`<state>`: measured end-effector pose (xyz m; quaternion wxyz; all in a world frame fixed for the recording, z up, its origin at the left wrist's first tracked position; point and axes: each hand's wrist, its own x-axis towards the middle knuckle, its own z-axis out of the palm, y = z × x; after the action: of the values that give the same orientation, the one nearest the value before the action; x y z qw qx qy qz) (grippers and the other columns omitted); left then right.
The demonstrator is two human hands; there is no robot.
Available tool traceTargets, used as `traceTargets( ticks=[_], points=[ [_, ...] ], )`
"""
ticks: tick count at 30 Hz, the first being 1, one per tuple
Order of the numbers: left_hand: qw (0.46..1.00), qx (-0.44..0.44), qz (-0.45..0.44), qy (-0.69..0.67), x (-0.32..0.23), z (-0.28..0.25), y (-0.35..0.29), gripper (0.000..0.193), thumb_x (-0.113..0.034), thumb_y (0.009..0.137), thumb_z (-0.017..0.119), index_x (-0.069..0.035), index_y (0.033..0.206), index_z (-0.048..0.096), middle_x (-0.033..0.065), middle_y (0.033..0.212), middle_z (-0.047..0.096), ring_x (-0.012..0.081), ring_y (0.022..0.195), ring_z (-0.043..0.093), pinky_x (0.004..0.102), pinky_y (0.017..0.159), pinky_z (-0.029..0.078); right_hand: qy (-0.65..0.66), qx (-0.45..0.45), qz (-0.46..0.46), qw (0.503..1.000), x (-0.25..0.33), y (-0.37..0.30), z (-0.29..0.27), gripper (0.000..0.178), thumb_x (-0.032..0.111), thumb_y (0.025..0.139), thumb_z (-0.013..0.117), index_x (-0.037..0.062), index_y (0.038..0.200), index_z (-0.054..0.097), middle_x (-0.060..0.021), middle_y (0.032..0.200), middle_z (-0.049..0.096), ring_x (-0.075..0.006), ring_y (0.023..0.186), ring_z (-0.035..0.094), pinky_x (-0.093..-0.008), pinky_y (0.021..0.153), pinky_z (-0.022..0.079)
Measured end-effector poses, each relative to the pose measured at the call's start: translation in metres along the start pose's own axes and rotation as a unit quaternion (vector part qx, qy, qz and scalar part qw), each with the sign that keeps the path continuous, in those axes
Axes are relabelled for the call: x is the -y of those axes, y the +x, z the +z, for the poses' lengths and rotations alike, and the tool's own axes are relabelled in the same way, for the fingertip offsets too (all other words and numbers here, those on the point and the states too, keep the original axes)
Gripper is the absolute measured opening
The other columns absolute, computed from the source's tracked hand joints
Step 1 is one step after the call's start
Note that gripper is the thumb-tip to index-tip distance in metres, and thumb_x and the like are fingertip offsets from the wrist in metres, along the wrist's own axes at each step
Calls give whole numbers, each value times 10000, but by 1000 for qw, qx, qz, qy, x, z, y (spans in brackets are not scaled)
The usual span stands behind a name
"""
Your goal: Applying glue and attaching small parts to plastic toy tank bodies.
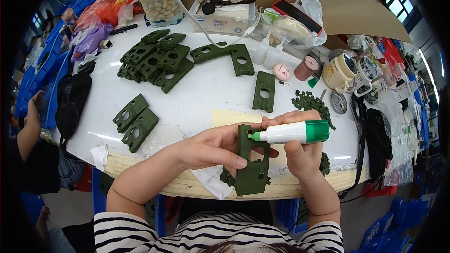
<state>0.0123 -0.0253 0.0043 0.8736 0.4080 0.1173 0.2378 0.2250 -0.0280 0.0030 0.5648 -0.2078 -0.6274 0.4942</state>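
Note:
My left hand (218, 147) grips a dark green plastic tank hull part (251, 182), a flat plate with a large round hole, held upright over the table's near edge. In my right hand (302, 152) is a white glue bottle (287, 132) with a green base and green nozzle, lying sideways. Its tip touches or nearly touches the plate's upper end beside a small opening. Beyond my hands lies another hull part (264, 91). Two more hull parts (140, 130) rest at the left, and a pile of them (152, 61) sits farther back.
Small green pieces (313, 107) lie heaped at the right. Behind them stand a mug (338, 72), a brownish-pink cylinder (306, 68) and small squeeze bottles (273, 56). A clear box (224, 18) and a bag of nuts (159, 2) line the back. A white cable (187, 11) hangs across.

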Motion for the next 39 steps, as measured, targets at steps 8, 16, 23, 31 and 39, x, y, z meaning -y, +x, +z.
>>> traceTargets(
  ticks=[8, 16, 23, 31, 39],
  points=[
    [1000, 2, 1, 0, 1, -2, -1, 681, -60, 841, 552, -23, 1424, 203, 216, 1322, 446, 181, 1128, 519, 263, 829, 498, -2, 3, -5, 1000, -1, 0, 0, 434, 264, 813, 709, -5, 1064, 478, -159, 984, 614, -224, 939, 609, -368, 848, 493],
    [1000, -12, -4, -9, 1, 0, 0, 717, -19, 821, 559, -30, 1437, 193, 184, 1287, 456, 191, 1109, 499, 267, 832, 481, -12, 4, -14, 1000, -1, 0, 0, 415, 247, 811, 709, -13, 1048, 489, -150, 979, 616, -231, 932, 612, -394, 877, 490],
    [1000, 0, 0, -5, 3, -3, -1, 700, -25, 853, 530, -74, 1452, 172, 225, 1335, 432, 215, 1184, 491, 265, 830, 498, -13, 10, -18, 1000, -1, 1, 0, 417, 234, 810, 710, -15, 1055, 482, -164, 984, 619, -233, 933, 611, -402, 890, 484],
    [1000, 19, 14, 3, 3, -4, 2, 690, -47, 842, 545, -54, 1437, 197, 227, 1335, 433, 216, 1176, 495, 282, 866, 482, 19, -17, 8, 1000, 1, 1, 1, 406, 293, 857, 653, 1, 1051, 449, -165, 971, 620, -236, 937, 620, -389, 874, 491],
    [1000, -19, 1, -5, 0, 2, 1, 711, -59, 776, 601, -34, 1406, 271, 262, 1316, 456, 150, 979, 464, 261, 882, 396, 54, -62, 15, 996, 9, 5, -3, 371, 327, 911, 564, 27, 1055, 400, -152, 927, 599, -260, 911, 637, -377, 816, 509]
  ],
)
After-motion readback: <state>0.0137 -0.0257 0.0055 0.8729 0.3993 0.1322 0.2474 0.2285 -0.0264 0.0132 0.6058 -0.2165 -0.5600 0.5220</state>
